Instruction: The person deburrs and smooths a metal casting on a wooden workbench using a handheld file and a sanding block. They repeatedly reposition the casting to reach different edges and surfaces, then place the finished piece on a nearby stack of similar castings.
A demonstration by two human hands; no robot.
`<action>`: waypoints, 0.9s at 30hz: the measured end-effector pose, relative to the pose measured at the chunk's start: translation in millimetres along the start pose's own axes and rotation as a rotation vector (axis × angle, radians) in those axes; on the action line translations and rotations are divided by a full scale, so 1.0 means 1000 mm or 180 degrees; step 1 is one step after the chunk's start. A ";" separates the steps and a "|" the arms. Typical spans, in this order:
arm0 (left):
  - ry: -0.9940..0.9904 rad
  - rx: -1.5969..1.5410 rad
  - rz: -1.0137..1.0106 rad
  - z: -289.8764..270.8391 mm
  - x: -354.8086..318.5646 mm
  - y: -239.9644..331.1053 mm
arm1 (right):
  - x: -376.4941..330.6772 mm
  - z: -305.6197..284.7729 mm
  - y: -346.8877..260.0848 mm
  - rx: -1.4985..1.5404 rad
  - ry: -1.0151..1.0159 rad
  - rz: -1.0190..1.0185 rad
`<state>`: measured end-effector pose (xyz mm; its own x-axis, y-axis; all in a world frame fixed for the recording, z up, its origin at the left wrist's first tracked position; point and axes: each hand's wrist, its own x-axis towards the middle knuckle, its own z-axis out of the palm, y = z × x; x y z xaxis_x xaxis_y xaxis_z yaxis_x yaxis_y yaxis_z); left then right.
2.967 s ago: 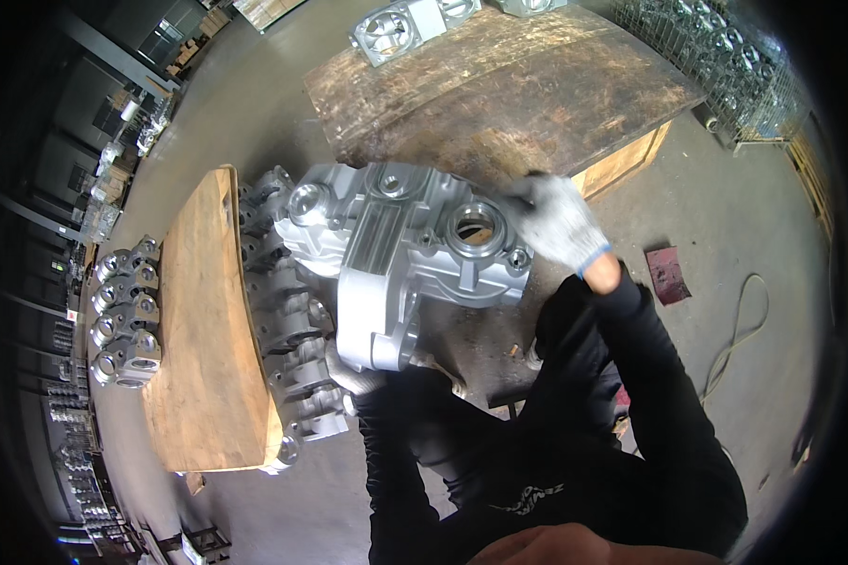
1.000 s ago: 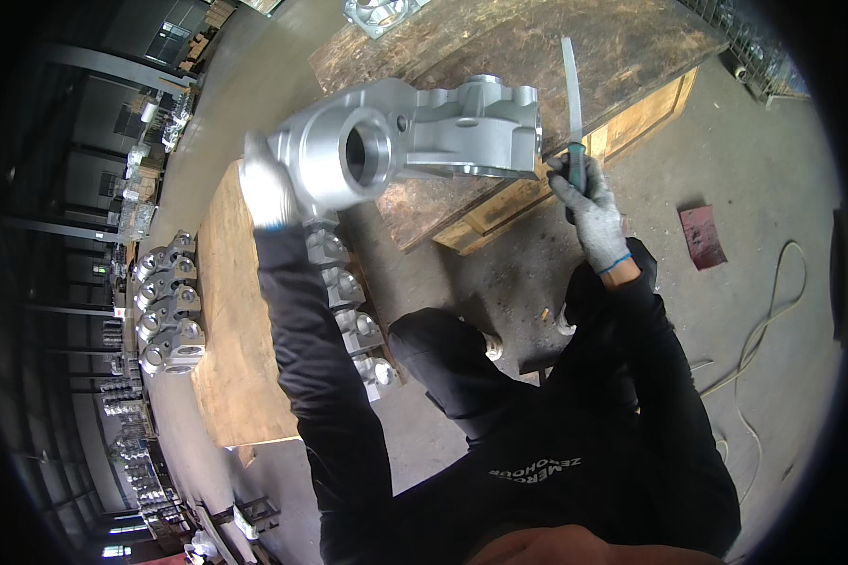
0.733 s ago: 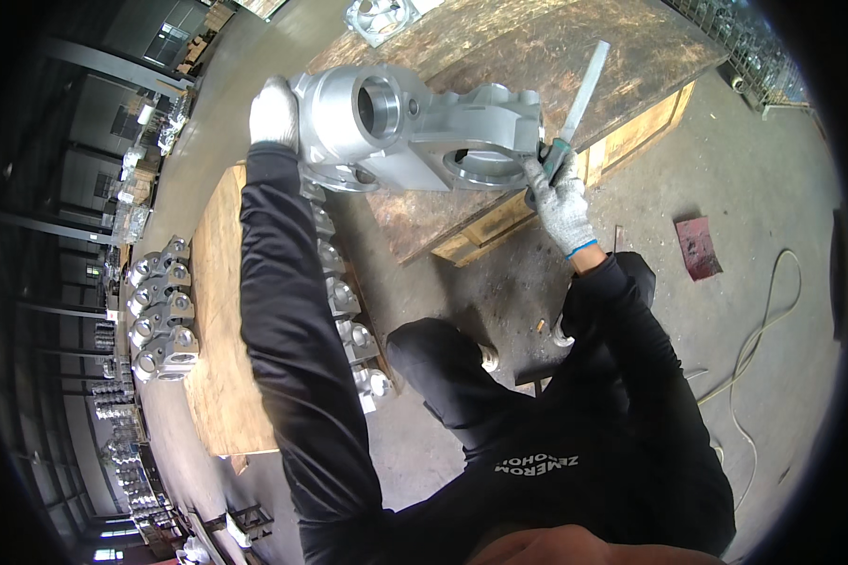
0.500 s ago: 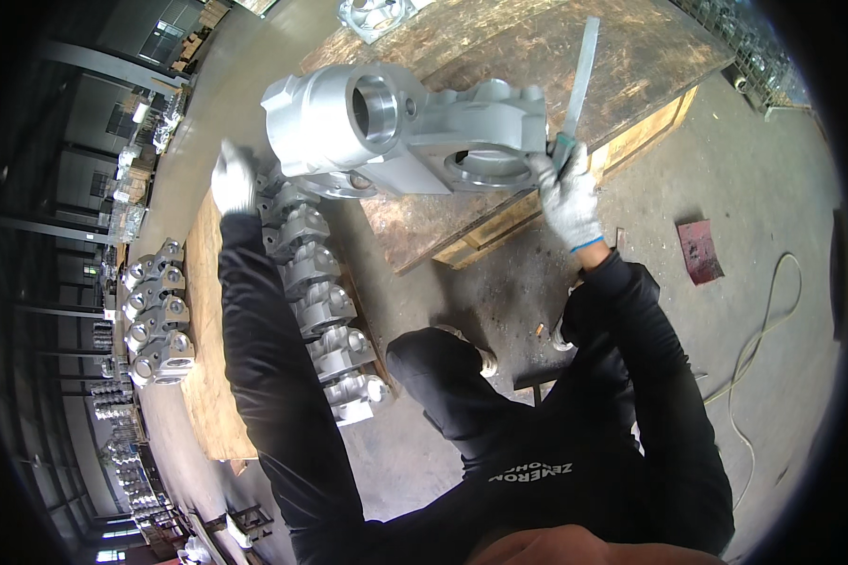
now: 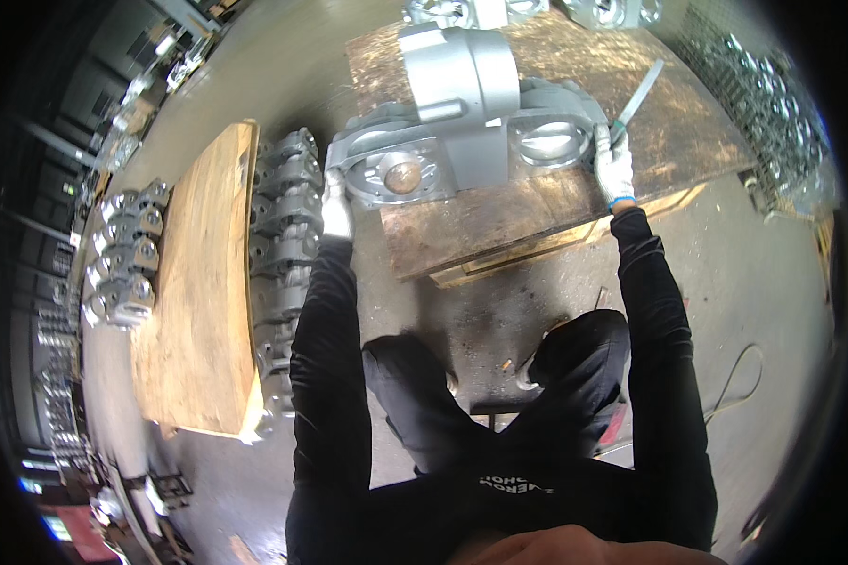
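Note:
A large silver-grey metal casting (image 5: 481, 151) stands at the near side of the wooden worktable, with a thick cylinder in the middle and a ringed arm at each side. My left hand (image 5: 336, 209), in a white glove, grips the left end of the casting, its fingers partly hidden by the metal. At the opposite end my gloved right hand (image 5: 614, 172) presses against the casting. It also holds a flat file (image 5: 641, 97) by its green handle, the blade pointing up and to the right over the tabletop.
The brown worktable (image 5: 688, 146) has more castings (image 5: 476, 11) along its far edge. To my left, a row of castings (image 5: 287, 221) lines a pale wooden board (image 5: 198, 311), with another group (image 5: 127, 254) beyond. A wire-mesh bin (image 5: 773, 113) of metal parts stands right; a hose (image 5: 740, 386) lies on the floor.
My left hand has come in from the far left onto the casting's end. The casting has turned, its cylinder now central. The view has swung left, and the file stays in my right hand.

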<state>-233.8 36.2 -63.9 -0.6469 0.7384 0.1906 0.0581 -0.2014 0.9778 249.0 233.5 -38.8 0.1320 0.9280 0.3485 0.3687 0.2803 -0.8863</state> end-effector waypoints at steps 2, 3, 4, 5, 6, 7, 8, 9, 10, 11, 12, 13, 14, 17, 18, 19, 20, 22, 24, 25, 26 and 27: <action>-0.0184 -0.1160 0.0002 0.012 -0.002 -0.002 | -0.004 -0.007 0.000 0.0112 -0.0145 -0.0011; -0.0119 -0.1183 0.0083 0.013 -0.007 -0.002 | -0.007 -0.011 0.002 0.0118 -0.0170 0.0002; -0.0007 -0.1120 0.0105 0.013 -0.014 -0.002 | -0.009 -0.015 0.003 0.0051 -0.0141 0.0043; 0.0151 -0.0952 -0.0066 0.009 -0.023 -0.001 | -0.013 -0.021 0.006 0.0096 -0.0134 -0.0004; 0.0021 -0.0901 0.0024 0.005 -0.037 0.000 | -0.017 -0.026 0.008 0.0113 -0.0189 0.0238; -0.0049 -0.0784 -0.0025 -0.001 -0.053 0.000 | -0.023 -0.033 0.010 0.0506 -0.0306 0.0195; -0.0095 -0.0652 -0.0108 -0.006 -0.067 0.003 | -0.031 -0.041 0.012 0.0451 -0.0300 0.0158; -0.0145 -0.0827 -0.0018 -0.008 -0.084 0.005 | -0.039 -0.048 0.011 0.0486 -0.0171 -0.0221; -0.0069 -0.0832 -0.0077 -0.011 -0.098 0.009 | -0.048 -0.055 0.009 0.0559 -0.0074 -0.0514; -0.0021 -0.0847 -0.0106 -0.012 -0.114 0.013 | -0.057 -0.066 0.005 0.0734 -0.0350 0.0006; -0.0017 -0.0831 -0.0123 -0.012 -0.131 0.018 | -0.068 -0.078 0.000 0.0450 -0.0310 -0.0163; 0.0038 -0.0759 -0.0026 -0.012 -0.146 0.025 | -0.080 -0.092 -0.006 0.0677 -0.0483 0.0051; 0.0155 -0.0796 -0.0151 -0.012 -0.161 0.034 | -0.090 -0.102 -0.013 0.0908 -0.0590 0.0259; 0.0237 -0.0741 -0.0277 -0.014 -0.206 0.069 | -0.115 -0.126 -0.036 0.0621 -0.0372 0.0190; -0.0172 -0.1612 -0.0136 -0.009 -0.216 0.079 | -0.120 -0.131 -0.043 0.0415 -0.0278 0.0290; -0.0136 -0.1295 -0.0237 -0.008 -0.219 0.094 | -0.121 -0.134 -0.050 0.0456 -0.0283 0.0210; -0.0206 -0.1055 -0.0231 -0.008 -0.216 0.109 | -0.119 -0.134 -0.056 0.0409 -0.0236 0.0183; -0.0021 -0.0173 -0.0042 -0.002 -0.207 0.130 | -0.109 -0.130 -0.067 0.0332 -0.0141 0.0080; 0.0170 -0.0086 -0.0154 0.006 -0.190 0.139 | -0.093 -0.121 -0.076 0.0649 -0.0110 0.0196; 0.0380 0.0024 -0.0354 0.010 -0.174 0.140 | -0.083 -0.114 -0.080 0.1033 -0.0161 0.0226; 0.0548 0.0135 -0.0321 0.015 -0.163 0.136 | -0.073 -0.110 -0.083 0.0915 -0.0197 0.0245; 0.0717 0.0398 -0.0273 0.020 -0.152 0.129 | -0.064 -0.104 -0.087 0.0497 -0.0115 0.0192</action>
<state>-112.9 -89.8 35.3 -0.8056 0.5846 0.0959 0.0801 -0.0529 0.9954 304.3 124.2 47.6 0.1154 0.9517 0.2844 0.2132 0.2559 -0.9429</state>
